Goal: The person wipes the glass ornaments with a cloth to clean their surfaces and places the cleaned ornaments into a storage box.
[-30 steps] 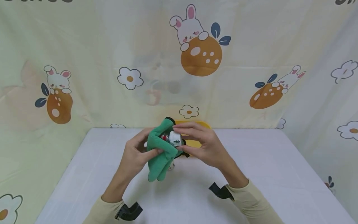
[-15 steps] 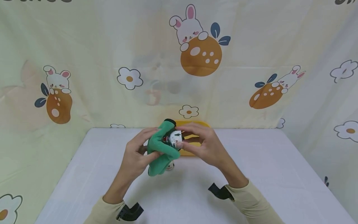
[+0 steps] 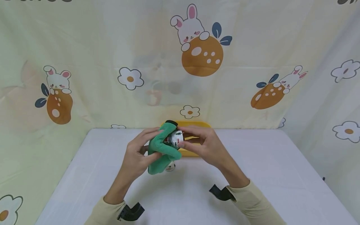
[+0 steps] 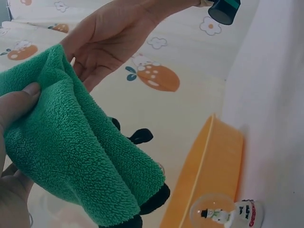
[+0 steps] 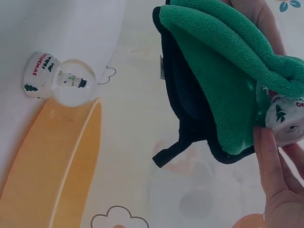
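Observation:
My left hand [image 3: 139, 153] grips a green towelling cloth [image 3: 161, 150] with black trim and a black hanging loop, thumb on the near side. The cloth is folded around the glass end of a snow globe [image 3: 177, 138], hiding most of it. At the white printed base, my right hand [image 3: 208, 146] pinches the snow globe between thumb and fingers. In the right wrist view the base [image 5: 286, 118] shows a small green tree and sticks out of the fold. Both hands are raised above the table.
A second snow globe [image 4: 247, 213], a snowman inside, stands on the white table [image 3: 180, 200] below the cloth. Behind it sits a yellow plastic tub [image 3: 194, 154]. A curtain [image 3: 242, 93] printed with rabbits and flowers hangs at the table's far edge.
The snow globe's base has turned in my right fingers, so different print shows. The cloth's lower end has drawn up and now wraps closer around the globe. Both arms stay nearly in place.

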A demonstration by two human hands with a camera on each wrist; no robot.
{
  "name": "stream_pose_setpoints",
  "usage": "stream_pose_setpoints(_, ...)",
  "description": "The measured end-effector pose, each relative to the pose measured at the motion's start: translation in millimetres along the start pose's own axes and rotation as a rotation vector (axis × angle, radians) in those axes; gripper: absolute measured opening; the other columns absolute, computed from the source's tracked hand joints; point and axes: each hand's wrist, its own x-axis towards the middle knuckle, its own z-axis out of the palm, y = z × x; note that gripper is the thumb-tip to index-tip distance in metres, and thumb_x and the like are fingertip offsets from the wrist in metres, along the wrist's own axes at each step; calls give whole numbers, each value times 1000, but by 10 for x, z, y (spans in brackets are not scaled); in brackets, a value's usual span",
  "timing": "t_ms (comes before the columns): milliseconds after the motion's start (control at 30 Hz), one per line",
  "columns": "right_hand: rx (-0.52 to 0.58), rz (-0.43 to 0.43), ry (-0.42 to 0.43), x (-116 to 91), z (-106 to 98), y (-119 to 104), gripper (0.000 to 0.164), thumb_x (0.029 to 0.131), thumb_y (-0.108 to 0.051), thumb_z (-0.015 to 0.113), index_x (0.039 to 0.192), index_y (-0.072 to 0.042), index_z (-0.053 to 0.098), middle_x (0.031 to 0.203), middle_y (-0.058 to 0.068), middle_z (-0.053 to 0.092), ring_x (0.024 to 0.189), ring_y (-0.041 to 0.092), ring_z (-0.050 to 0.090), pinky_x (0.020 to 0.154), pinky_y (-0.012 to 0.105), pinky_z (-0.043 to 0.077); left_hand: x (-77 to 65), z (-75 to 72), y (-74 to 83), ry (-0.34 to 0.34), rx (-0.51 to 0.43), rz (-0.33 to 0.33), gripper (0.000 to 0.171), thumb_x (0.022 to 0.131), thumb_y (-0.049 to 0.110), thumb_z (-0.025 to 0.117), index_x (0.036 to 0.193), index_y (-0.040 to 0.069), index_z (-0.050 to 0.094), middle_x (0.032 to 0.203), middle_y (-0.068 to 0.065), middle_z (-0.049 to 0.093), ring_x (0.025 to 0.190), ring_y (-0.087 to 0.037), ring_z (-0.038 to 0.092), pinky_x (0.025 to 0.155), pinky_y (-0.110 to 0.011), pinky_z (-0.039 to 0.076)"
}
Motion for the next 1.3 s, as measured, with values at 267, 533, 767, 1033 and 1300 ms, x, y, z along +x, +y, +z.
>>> stream_pose_setpoints(267, -42, -167, -8, 31, 25, 34, 53, 81, 3, 82, 132, -3, 66, 132, 10, 65, 119, 24, 64, 94, 36, 58, 13, -1, -10, 24, -38, -66, 58, 82, -14, 76, 135, 3, 63, 135, -11, 61, 124, -23, 60, 85, -37, 61)
stream_pose_setpoints(533, -71, -276, -45, 56, -2, 42, 51, 78, 9, 81, 127, -1, 67, 133, 14, 63, 125, 26, 60, 101, 36, 53, 21, -16, -11, 21, -99, -111, 57, 84, -12, 75, 137, 6, 61, 131, -9, 62, 122, -26, 60, 86, -39, 61)
stream_pose_setpoints(767, -158, -349, -62, 71, -37, 45, 45, 79, 8, 81, 121, -5, 72, 131, 10, 65, 127, 26, 58, 99, 32, 56, 39, -33, 19, 7, -153, -159, 55, 84, -12, 75, 135, 4, 61, 129, -11, 62, 116, -24, 63, 87, -38, 62)
stream_pose_setpoints(1033, -193, -448, -118, 74, -66, 69, 41, 79, 14, 79, 114, -6, 75, 128, 11, 67, 127, 27, 59, 100, 34, 55, 19, -35, 15, -43, -202, -274, 52, 87, -5, 76, 136, 8, 62, 130, -11, 64, 114, -24, 64, 88, -38, 61)
stream_pose_setpoints(1300, -193, -392, -112, 49, -69, 49, 45, 79, 10, 81, 121, -5, 71, 131, 12, 66, 127, 27, 60, 98, 33, 56, 14, -28, 24, -68, -182, -248, 52, 87, -5, 76, 135, 9, 62, 131, -9, 62, 117, -24, 63, 87, -40, 62)
